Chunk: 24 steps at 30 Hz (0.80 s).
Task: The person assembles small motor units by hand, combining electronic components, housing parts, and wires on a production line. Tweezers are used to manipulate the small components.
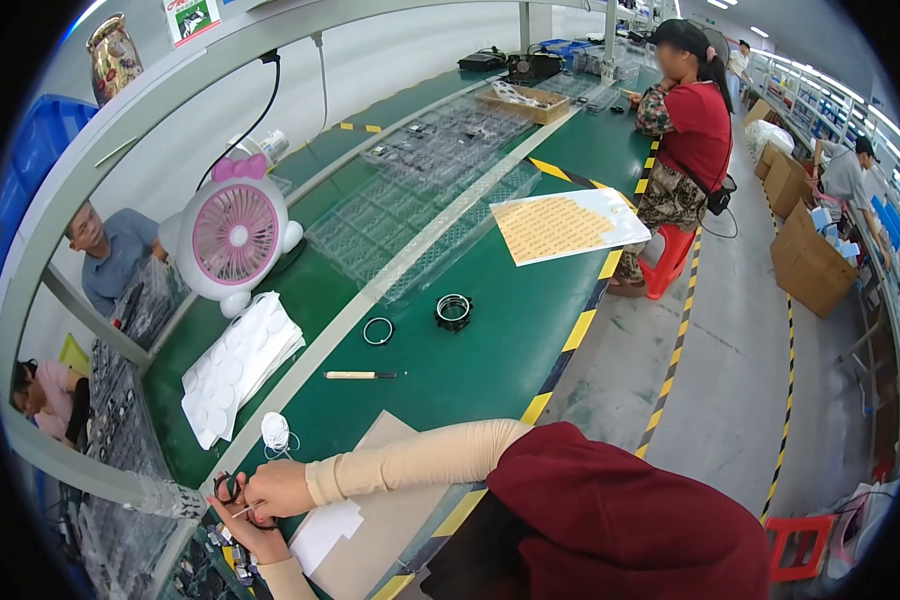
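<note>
My left hand [258,540] is low at the bench's left, palm up, its fingers curled round a black ring-shaped part [229,486]. Closed over it from above, my right hand [280,489] pinches a thin pale stick-like piece [244,511] against the part; the fingers hide most of both. A white spool of thread [275,430] stands just beyond my hands. Farther off on the green bench [420,400] lie a tool with a light handle and dark tip [358,375], a thin black ring [367,340], and a black round housing with a silvery rim [453,322].
A pink-and-white fan [236,236] and stacked white sheets [232,372] are at the left. Clear plastic trays [370,225] and a yellow-printed sheet [560,226] lie farther along. Brown board [380,530] lies beneath my right forearm. A person in red [705,130] sits at the far bench.
</note>
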Motion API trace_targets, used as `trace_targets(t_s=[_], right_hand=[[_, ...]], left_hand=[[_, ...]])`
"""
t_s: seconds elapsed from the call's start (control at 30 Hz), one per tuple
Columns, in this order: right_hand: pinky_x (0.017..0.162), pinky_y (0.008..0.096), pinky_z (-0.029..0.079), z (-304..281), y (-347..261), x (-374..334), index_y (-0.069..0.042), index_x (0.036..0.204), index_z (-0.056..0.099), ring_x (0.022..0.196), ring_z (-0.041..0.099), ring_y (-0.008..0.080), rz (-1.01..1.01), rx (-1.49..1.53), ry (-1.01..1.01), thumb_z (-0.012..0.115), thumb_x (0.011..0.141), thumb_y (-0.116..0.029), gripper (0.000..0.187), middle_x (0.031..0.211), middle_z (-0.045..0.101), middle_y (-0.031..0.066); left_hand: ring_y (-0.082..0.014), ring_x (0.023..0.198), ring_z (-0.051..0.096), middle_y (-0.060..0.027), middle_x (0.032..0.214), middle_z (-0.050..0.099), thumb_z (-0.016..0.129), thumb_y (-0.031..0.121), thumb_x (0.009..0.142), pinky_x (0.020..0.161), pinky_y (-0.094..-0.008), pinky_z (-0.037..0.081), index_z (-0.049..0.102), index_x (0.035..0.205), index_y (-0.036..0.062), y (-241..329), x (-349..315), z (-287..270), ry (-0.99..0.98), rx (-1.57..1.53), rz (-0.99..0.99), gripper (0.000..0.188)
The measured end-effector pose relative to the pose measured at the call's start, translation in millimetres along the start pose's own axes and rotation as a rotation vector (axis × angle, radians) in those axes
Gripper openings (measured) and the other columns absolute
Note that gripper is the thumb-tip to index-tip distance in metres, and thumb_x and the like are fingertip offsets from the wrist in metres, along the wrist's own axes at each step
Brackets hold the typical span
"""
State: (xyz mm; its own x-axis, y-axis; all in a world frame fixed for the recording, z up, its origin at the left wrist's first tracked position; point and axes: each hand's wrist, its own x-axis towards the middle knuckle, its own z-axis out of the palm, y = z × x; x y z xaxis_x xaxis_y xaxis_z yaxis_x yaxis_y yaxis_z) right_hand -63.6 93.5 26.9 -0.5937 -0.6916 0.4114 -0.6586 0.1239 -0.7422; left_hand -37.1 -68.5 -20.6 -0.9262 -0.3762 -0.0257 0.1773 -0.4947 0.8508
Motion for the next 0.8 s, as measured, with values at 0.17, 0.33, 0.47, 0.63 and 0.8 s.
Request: trace_targets(t_s=[0.17,0.33,0.47,0.63,0.8], right_hand=[[0.055,0.0427,0.045,-0.8,-2.1,1.5,-0.005,0.067,0.062,0.060,0.058,0.0335,-0.005,0.017,-0.016,0.060,0.069,-0.019,0.014,0.063,0.060,0.0159],[0.055,0.0425,0.045,1.2,-0.8,-0.5,-0.005,0.065,0.061,0.059,0.058,0.0332,-0.003,0.011,0.000,0.060,0.068,-0.019,0.014,0.062,0.059,0.0154],[0.054,0.0422,0.044,3.2,-1.5,0.1,-0.005,0.063,0.060,0.058,0.058,0.0330,-0.005,0.021,-0.014,0.060,0.067,-0.018,0.014,0.061,0.059,0.0152],[0.053,0.0422,0.043,2.1,-1.4,0.9,-0.005,0.062,0.060,0.056,0.057,0.0329,0.005,0.011,0.007,0.060,0.067,-0.019,0.015,0.059,0.058,0.0154],[0.053,0.0426,0.043,1.3,-1.6,1.2,-0.005,0.062,0.061,0.057,0.057,0.0331,0.009,0.006,0.000,0.059,0.067,-0.020,0.016,0.059,0.058,0.0158]], left_hand=[[-0.0164,0.092,0.056,-0.0098,0.099,0.060,0.038,0.046,0.091,0.084,-0.0294,0.043,0.054,0.111,0.0060,3.4,-2.0,4.0,-0.017,-0.004,-0.006,0.047],[-0.0162,0.091,0.055,-0.0095,0.098,0.060,0.037,0.046,0.092,0.084,-0.0293,0.043,0.054,0.110,0.0060,-0.6,-0.1,3.1,-0.043,-0.009,0.003,0.047],[-0.0162,0.091,0.055,-0.0092,0.099,0.059,0.037,0.045,0.092,0.085,-0.0292,0.042,0.054,0.109,0.0060,-0.2,0.0,1.4,-0.020,-0.018,0.018,0.046],[-0.0162,0.092,0.055,-0.0089,0.098,0.059,0.036,0.045,0.092,0.085,-0.0294,0.042,0.054,0.110,0.0059,3.6,-2.8,5.7,-0.009,-0.008,-0.016,0.046],[-0.0164,0.091,0.055,-0.0097,0.097,0.060,0.036,0.045,0.092,0.085,-0.0293,0.042,0.054,0.110,0.0060,2.0,-0.1,2.2,0.010,-0.010,-0.021,0.047]])
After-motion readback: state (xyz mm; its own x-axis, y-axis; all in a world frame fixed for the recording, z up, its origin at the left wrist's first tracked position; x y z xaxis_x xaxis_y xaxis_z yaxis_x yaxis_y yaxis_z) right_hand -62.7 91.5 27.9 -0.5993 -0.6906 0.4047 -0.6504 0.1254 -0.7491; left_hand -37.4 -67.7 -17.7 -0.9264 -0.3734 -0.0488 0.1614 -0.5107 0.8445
